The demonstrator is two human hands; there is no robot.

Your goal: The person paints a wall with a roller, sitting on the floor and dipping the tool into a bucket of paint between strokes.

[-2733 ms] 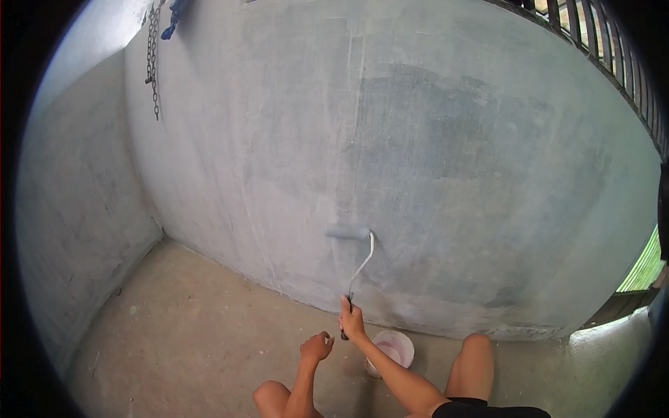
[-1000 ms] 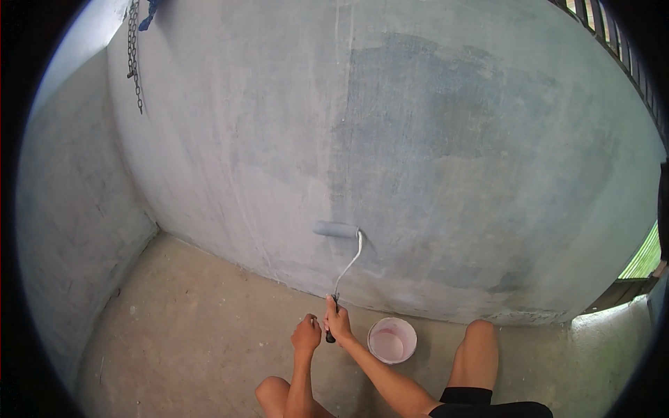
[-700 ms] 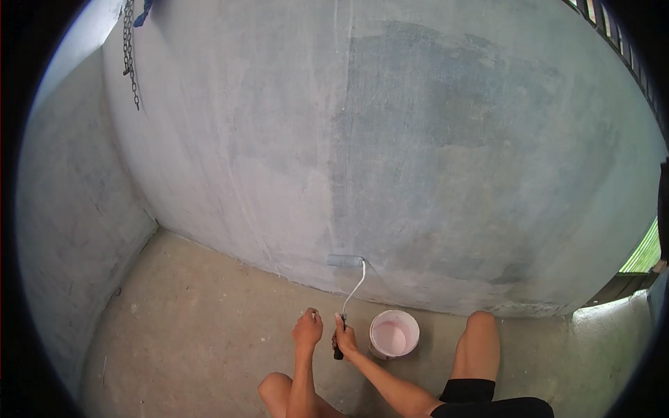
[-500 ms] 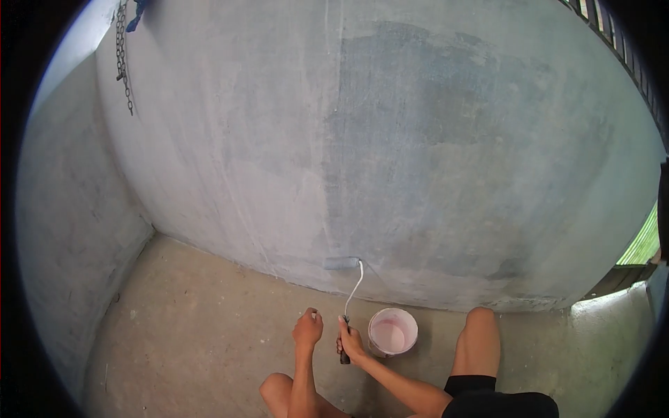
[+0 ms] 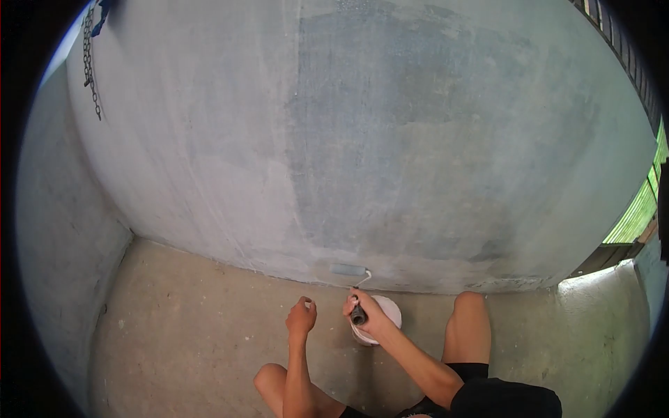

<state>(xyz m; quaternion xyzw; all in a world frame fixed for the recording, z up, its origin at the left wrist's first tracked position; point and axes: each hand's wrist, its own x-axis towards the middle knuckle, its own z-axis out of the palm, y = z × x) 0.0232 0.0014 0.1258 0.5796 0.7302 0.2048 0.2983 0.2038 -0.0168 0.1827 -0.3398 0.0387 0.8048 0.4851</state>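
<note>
My right hand [image 5: 368,315] is wrapped round the dark handle of a paint roller [image 5: 348,269], whose sleeve lies against the wall just above the floor line. Beneath that hand stands a white bucket [image 5: 391,311] with pale pink inside, partly hidden by the hand and forearm. My left hand [image 5: 301,317] hangs over the floor left of the bucket, its fingers curled together; whether anything small is inside them is hidden.
The grey wall [image 5: 230,153] has a darker, damp-looking area right of centre. A chain [image 5: 88,63] hangs at the upper left. Bare concrete floor [image 5: 188,320] meets the wall, and my knees [image 5: 470,317] are bent near it. Slatted openings [image 5: 631,216] show at the right.
My right hand has moved up and to the right with the roller, now over the bucket. The roller sleeve sits slightly lower. The whole view has shifted, with the wall's features further left.
</note>
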